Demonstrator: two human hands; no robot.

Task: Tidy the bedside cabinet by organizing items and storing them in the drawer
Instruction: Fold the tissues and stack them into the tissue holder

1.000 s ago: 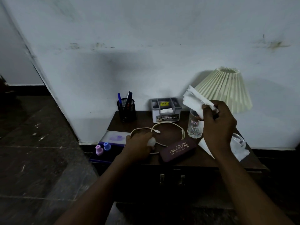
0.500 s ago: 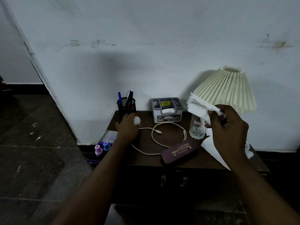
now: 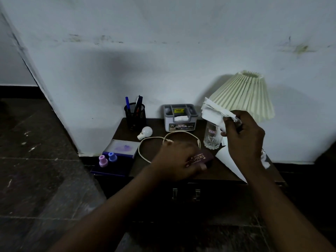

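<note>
The bedside cabinet stands against the wall. Its drawer is shut, so nothing can be stored until a hand is free to pull it. The lamp occupies the rear right corner, out of the working area.

The right hand is raised above the top, thumb and fingers pinched on a wad of crumpled paper. This keeps the paper clear of the drinking glass directly below. The left hand lies over the spectacle case near the front edge. It is blurred, but the thumb shows at the near side with the fingers closed over the far side, probably a grip for lifting.

A purple box with two small bottles sits at the left edge and appears to overhang it. The grey organiser and pen holder stand along the back wall, leaving the centre for loose items. A white sheet lies under the right forearm and reaches the front edge.

The cable loops loosely across the centre, just behind the left hand. The bulb lies on its side beside the pen holder and may roll.

Open room is limited to the centre and front strip. Lift the case straight up to avoid snagging the cable.
</note>
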